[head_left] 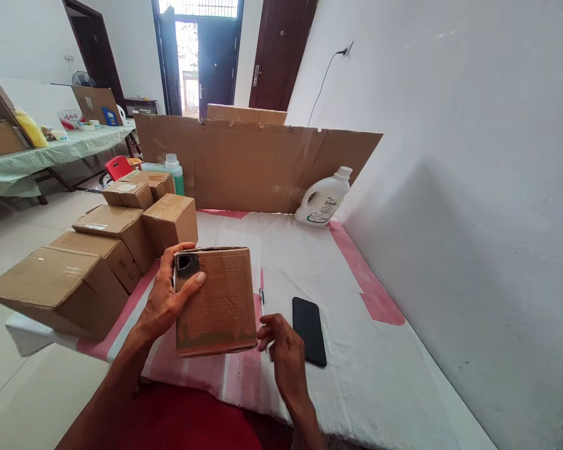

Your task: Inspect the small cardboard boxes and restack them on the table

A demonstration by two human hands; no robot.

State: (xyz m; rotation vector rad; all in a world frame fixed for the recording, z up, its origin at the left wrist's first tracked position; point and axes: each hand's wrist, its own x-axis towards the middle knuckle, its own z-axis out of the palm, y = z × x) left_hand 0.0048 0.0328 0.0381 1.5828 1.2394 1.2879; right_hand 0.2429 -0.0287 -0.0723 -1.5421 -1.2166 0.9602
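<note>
1. Cardboard box (220, 303) sits lifted off the table between the two hands, its broad worn face turned up toward the camera, with a dark torn patch at its upper left corner.
2. The left hand (166, 300) clasps the box's left edge: the thumb lies flat across the front face just under the dark patch, and the fingers wrap over the top corner.
3. The right hand (284, 350) is at the box's lower right corner, its fingers loosely curled and holding nothing. The fingertips reach the corner edge, but it is unclear whether they press on it.
4. Just to the right of the right hand, a black phone (309, 330) lies flat on the white cloth (394, 375).
5. To the left of the left hand, sealed brown cartons (56, 287) stand in a stepped row.
6. Well beyond both hands, a white jug (323, 199) rests against an upright cardboard sheet (258, 165), and a green bottle (174, 172) stands behind the cartons.
</note>
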